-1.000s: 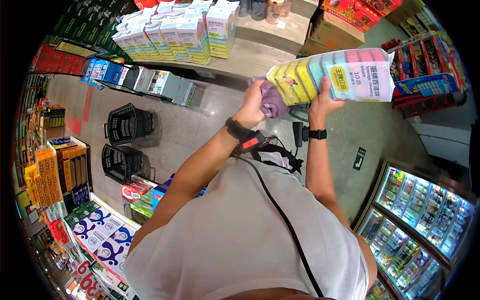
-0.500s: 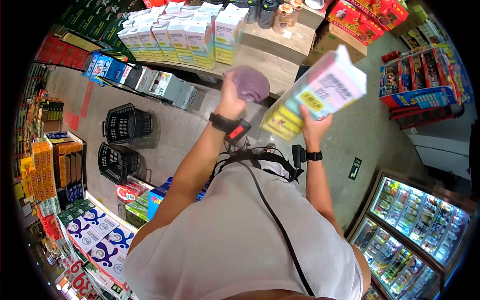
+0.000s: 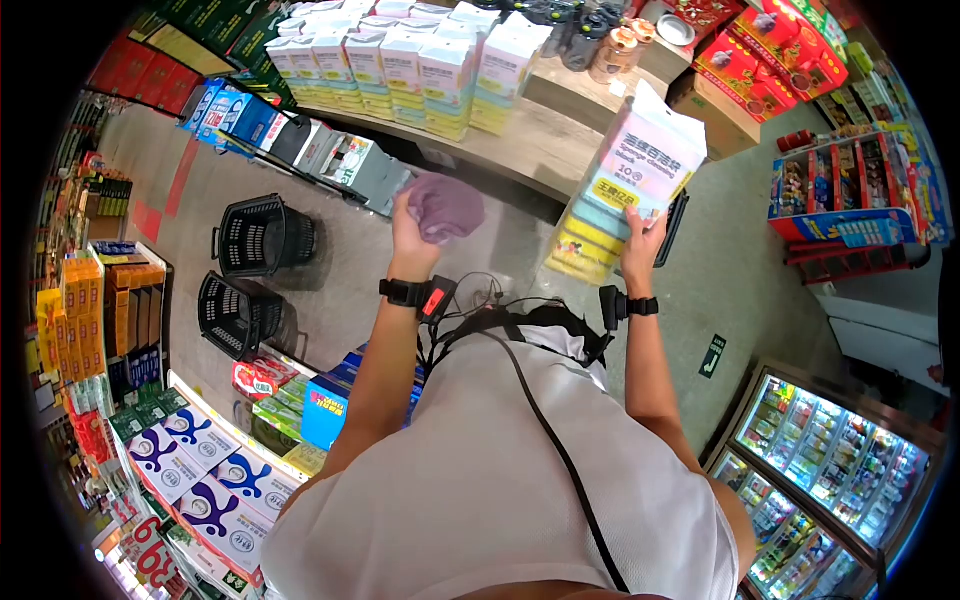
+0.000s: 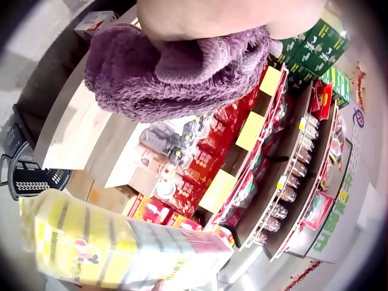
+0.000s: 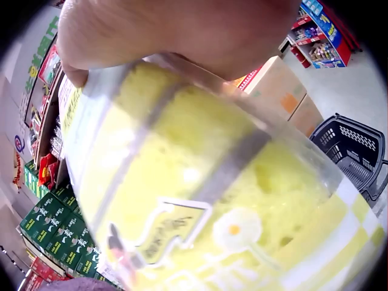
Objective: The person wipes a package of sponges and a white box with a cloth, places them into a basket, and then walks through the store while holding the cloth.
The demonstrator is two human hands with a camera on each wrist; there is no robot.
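Note:
In the head view the left hand (image 3: 412,240) grips a bunched purple cloth (image 3: 446,208), held over the floor near the shelf. The cloth (image 4: 176,73) hangs below that hand in the left wrist view, its fluffy folds showing. My right hand (image 3: 642,246) holds a tall pack of sponges (image 3: 622,180) by its side, thumb across the front. The pack leans slightly, white printed end up and yellow sponges at the bottom. Close up in the right wrist view, yellow sponges (image 5: 200,133) show through clear wrap under the hand (image 5: 182,30). Cloth and pack are apart.
A wooden display shelf (image 3: 540,135) bears rows of similar packs (image 3: 400,70) and dark jars. Two black baskets (image 3: 262,235) stand on the floor at left. Red boxes (image 3: 770,60) are at back right, lit fridges (image 3: 830,450) at lower right, stacked cartons (image 3: 200,480) at lower left.
The sponge pack has swung from lying nearly sideways to standing nearly upright. The left hand has moved left and down with the cloth, away from the pack it was beside.

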